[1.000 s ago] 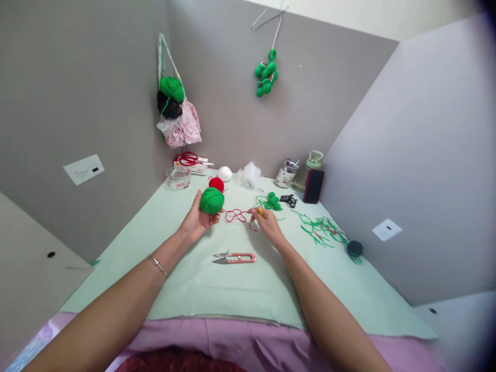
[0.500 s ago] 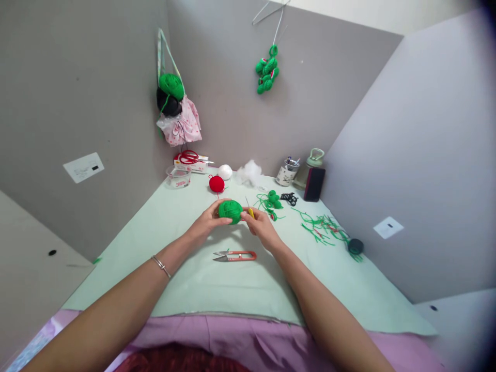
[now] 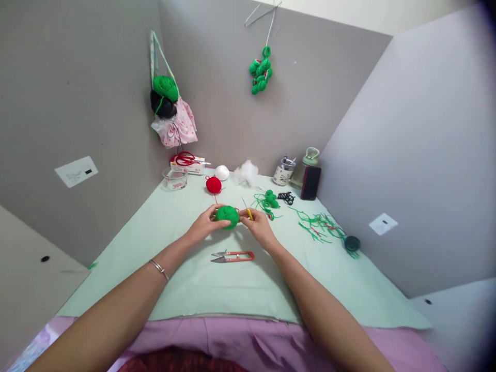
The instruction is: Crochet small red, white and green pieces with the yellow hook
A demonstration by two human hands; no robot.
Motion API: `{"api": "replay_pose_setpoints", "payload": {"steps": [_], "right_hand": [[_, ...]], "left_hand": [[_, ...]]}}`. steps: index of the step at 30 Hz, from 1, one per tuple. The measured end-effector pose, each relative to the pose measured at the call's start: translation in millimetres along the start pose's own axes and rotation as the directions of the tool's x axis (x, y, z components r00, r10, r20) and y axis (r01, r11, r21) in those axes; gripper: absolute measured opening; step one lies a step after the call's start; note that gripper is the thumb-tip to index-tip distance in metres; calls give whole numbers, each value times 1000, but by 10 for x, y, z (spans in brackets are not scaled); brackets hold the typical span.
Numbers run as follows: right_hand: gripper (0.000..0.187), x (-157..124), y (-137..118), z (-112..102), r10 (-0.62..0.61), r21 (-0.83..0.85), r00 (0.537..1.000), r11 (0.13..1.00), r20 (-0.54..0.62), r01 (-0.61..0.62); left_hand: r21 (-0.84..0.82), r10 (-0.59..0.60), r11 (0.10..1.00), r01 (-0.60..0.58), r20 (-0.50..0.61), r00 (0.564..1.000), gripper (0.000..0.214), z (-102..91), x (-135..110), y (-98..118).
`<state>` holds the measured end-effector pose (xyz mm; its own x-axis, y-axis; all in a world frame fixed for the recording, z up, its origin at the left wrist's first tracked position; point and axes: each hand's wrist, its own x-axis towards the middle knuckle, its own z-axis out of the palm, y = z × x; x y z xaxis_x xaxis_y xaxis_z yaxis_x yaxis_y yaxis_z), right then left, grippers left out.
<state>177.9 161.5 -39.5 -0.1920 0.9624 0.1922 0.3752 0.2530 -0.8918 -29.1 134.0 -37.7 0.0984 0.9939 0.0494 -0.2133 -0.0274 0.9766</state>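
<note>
My left hand [image 3: 204,226] is closed round a ball of green yarn [image 3: 227,217], which it holds above the table. In my right hand [image 3: 258,225] is a crochet hook [image 3: 249,213] with a yellow handle, its thin metal shaft pointing up and away. The fingertips of that hand are at the right side of the green ball; whether they also pinch a strand I cannot make out. Closer to me lies a pair of thread snips [image 3: 232,257] with orange handles. Just beyond the left hand sits a red yarn ball [image 3: 213,185], a strand running from it toward my hands.
Green yarn scraps [image 3: 318,226] and a dark round roll [image 3: 352,243] lie at right. Small green crocheted pieces [image 3: 271,199], black clips [image 3: 286,197], white stuffing [image 3: 247,174], a pen cup [image 3: 283,172], a phone [image 3: 310,183] and a clear bowl [image 3: 175,179] stand further back.
The view has shifted slightly. The green ball has tipped a little in my left hand, and my right hand with the crochet hook stays beside it.
</note>
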Motion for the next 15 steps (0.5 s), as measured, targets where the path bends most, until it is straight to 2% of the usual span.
{"api": "replay_pose_setpoints", "payload": {"steps": [4, 8, 11, 15], "right_hand": [[23, 75, 89, -85, 47, -160, 999, 986, -26, -51], [34, 161, 164, -156, 84, -376, 996, 922, -33, -90], [37, 174, 164, -108, 78, -513, 997, 857, 20, -56], [37, 114, 108, 49, 81, -609, 987, 793, 138, 20]], "left_hand": [[-172, -53, 985, 33, -113, 992, 45, -167, 116, 38], [-301, -107, 952, 50, -174, 979, 49, -298, 198, 42], [-348, -146, 934, 84, -155, 977, 45, -260, 197, 14], [-363, -118, 929, 76, -96, 988, 20, -97, 157, 37]]}}
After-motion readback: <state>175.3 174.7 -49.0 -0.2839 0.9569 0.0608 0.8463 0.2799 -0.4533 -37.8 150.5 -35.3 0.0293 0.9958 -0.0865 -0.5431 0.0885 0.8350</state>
